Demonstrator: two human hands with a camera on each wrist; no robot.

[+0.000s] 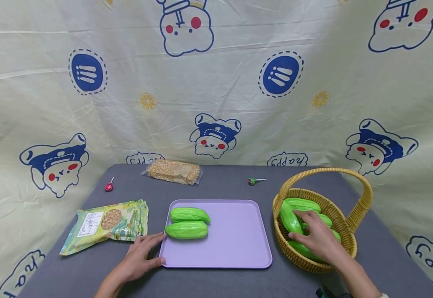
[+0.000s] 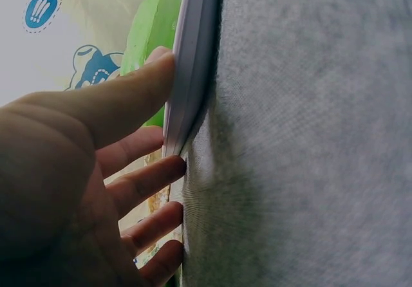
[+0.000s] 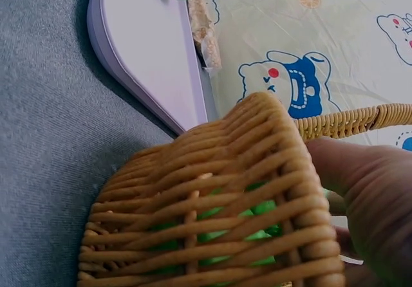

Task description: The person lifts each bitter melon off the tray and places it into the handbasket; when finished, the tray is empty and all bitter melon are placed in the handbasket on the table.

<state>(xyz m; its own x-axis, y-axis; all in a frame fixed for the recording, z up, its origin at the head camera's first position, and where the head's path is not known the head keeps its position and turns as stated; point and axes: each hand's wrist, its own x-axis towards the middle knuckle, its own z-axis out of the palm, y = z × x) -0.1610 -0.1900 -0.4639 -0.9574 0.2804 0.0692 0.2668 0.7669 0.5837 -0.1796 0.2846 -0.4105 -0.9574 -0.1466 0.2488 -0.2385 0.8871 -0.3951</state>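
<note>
Left hand [image 1: 139, 257] rests flat on the grey table [image 1: 223, 281] at the near left corner of the tray [image 1: 235, 244]. Fingers straight and spread; the thumb lies against the tray's near edge, the forefinger along its left rim. Left wrist view confirms it: thumb [image 2: 122, 97] pressed to the rim of the tray [image 2: 190, 62], the other fingertips on the cloth below it. Nothing gripped.

Two green gourds [image 1: 187, 223] lie on the tray just beyond the left forefinger, side by side and touching, long axes running left to right. One shows as a green shape past the thumb in the left wrist view.

Right hand [image 1: 318, 238] is down inside the basket [image 1: 350, 231], palm down over the heap of green gourds [image 1: 290, 217] in it. Fingers reach toward the tray side and lie on the gourds; whether they curl round one, cannot tell. Right wrist view gives only the basket wall [image 3: 212, 235], green showing through the weave, and a part of the hand [image 3: 367, 197] at the rim.

Basket sits just right of the tray, its handle arching over beyond the right hand.

Left of the left hand: a printed bag [image 1: 108, 223], flat. Well beyond both hands, near the backdrop: a clear packet of grain [image 1: 173, 171], a red lollipop [image 1: 109, 186] to the left, a green and red one [image 1: 254, 181] to the right.
</note>
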